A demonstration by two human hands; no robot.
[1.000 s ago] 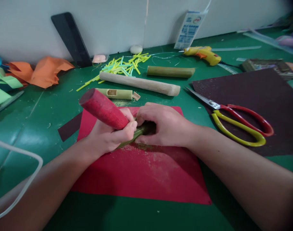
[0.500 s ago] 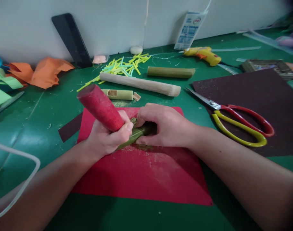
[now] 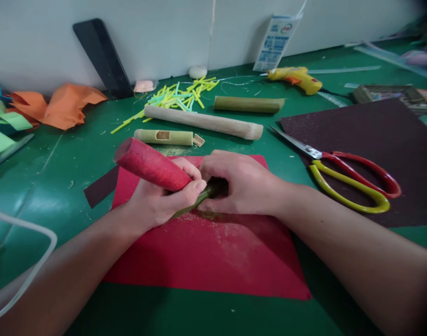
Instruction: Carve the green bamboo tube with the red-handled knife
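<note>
1. red handle (image 3: 152, 165) is gripped in the left hand (image 3: 160, 198), fingers wrapped around its lower end, thumb pressed on top. handle is tilted, thick end up and to the left. working end is hidden by the hand, so tool type can't be told.
2. green bamboo piece (image 3: 207, 192) is clasped in the right hand (image 3: 245, 182), thumb on the near side, fingers arched over the far side. piece is located over the red sheet (image 3: 227, 256), between both hands; most of it is covered by them.
3. pale dust is scattered on the red sheet, mainly just below the hands. sheet is laid on the green bench (image 3: 199, 317).
4. beyond the hands: notched bamboo tube (image 3: 181, 137), with a small chip (image 3: 198, 140) beside its right end. behind it, pale stick (image 3: 202, 122) is laid at a slant, partly in front of piled yellow strips (image 3: 202, 86). darker bamboo tube (image 3: 248, 104) is set behind the stick.
5. right side: scissors (image 3: 311, 151) are spread partly over the dark sheet (image 3: 357, 135), blades pointed away to the left. yellow glue gun (image 3: 297, 79) is placed farther back.
6. left side: dark strip (image 3: 101, 186) is seen at the red sheet's edge. black slab (image 3: 103, 56) is leaned on the wall (image 3: 157, 37).
</note>
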